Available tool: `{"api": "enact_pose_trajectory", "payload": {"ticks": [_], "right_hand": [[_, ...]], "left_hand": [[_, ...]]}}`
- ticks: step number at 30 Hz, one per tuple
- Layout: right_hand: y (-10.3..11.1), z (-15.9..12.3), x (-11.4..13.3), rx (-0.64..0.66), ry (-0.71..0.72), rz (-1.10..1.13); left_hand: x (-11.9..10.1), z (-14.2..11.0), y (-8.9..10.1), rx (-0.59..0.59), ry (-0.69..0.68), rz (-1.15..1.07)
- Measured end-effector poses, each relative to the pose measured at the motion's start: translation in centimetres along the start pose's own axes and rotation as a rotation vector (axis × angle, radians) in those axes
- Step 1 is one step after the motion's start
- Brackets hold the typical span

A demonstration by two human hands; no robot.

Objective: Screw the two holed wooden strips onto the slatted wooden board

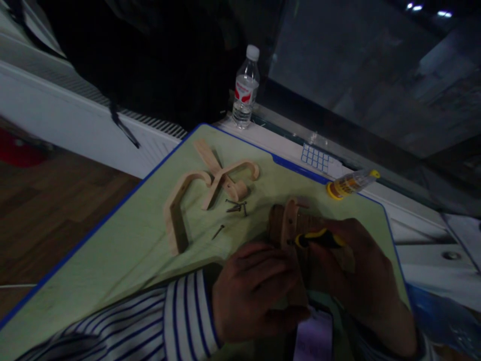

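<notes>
Well, L hand part-hiding wood hook, screws nr, btl behind

A clear plastic water bottle with a white cap and a red-and-white label stands, partly filled, on the white windowsill just beyond the blue-edged, pale green bench. Farther right along the sill lies a blue-and-white gridded item. Dark glass rises behind, with bright lights at upper right. Black fabric drapes over a white slatted radiator; left, a red object sits above brown wood-look flooring.
</notes>
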State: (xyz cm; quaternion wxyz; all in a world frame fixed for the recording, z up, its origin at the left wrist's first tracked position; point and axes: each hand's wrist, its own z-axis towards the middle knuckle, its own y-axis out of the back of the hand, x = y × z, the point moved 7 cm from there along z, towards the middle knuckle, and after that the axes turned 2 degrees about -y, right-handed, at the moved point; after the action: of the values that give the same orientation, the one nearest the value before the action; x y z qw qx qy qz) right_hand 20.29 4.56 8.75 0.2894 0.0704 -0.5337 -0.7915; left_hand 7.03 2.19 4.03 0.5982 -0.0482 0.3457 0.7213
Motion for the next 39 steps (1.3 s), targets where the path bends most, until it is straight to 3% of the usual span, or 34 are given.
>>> {"api": "enact_pose_trajectory", "payload": {"ticks": [5, 15, 32, 36, 39], "right_hand": [[-0.3, -0.4, -0.4, -0.02, -0.013, -0.011], [0.1, 0.2, -0.1, 0.148, 0.078, 0.201], [-0.2, -0.8, 0.7, 0.004, 0.068, 0.08], [0.1, -0.9, 0.5, -0.083, 0.025, -0.008], [-0.1, -1.0, 0.2, -0.076, -0.004, -0.031]], "left_hand": [[0.0, 0.0, 0.1, -0.015, -0.026, 0.009], [-0.1, 0.0, 0.1, -0.05, -0.05, 0.004], [-0.3, 0.0, 0.1, -0.033, -0.045, -0.003], [-0.2, -0.1, 0.0, -0.038, -0.044, 0.003], [-0.1, -0.1, -0.1, -0.042, -0.048, 0.0]]}}
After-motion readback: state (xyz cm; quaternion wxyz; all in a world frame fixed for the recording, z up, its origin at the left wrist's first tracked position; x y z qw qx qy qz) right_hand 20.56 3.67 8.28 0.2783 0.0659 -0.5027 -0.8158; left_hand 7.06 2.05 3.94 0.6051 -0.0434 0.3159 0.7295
